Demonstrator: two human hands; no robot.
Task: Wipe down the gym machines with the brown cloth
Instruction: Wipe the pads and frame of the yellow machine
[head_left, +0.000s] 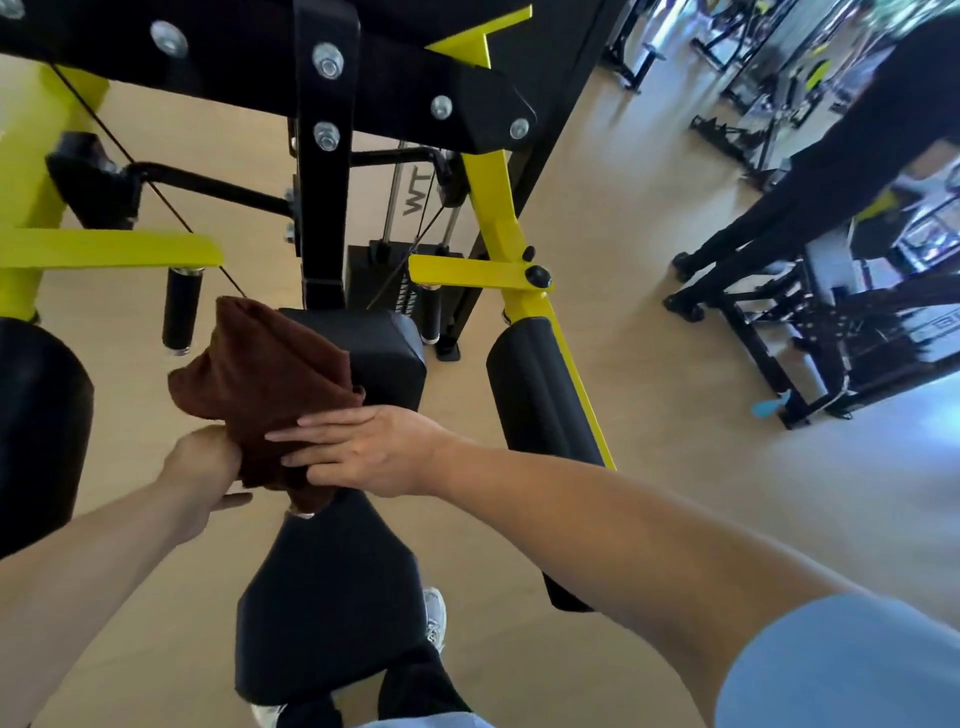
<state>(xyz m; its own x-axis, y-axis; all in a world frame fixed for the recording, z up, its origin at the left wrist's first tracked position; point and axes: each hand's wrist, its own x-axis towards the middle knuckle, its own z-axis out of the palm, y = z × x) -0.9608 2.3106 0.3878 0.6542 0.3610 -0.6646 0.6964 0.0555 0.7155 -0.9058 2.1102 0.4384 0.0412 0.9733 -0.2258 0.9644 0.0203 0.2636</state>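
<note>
1. A black and yellow gym machine fills my view, standing on a tan floor.
2. Its black padded seat sits low at centre, with the black back pad just beyond it.
3. A black roller pad hangs along the yellow arm at the seat's right side.
4. The brown cloth is bunched over the gap between the seat's far edge and the back pad, draping over the pad's left side.
5. My right hand lies flat on the cloth, fingers straight and close together.
6. My left hand grips the cloth's near left edge, fingers curled and hidden beneath it.
</note>
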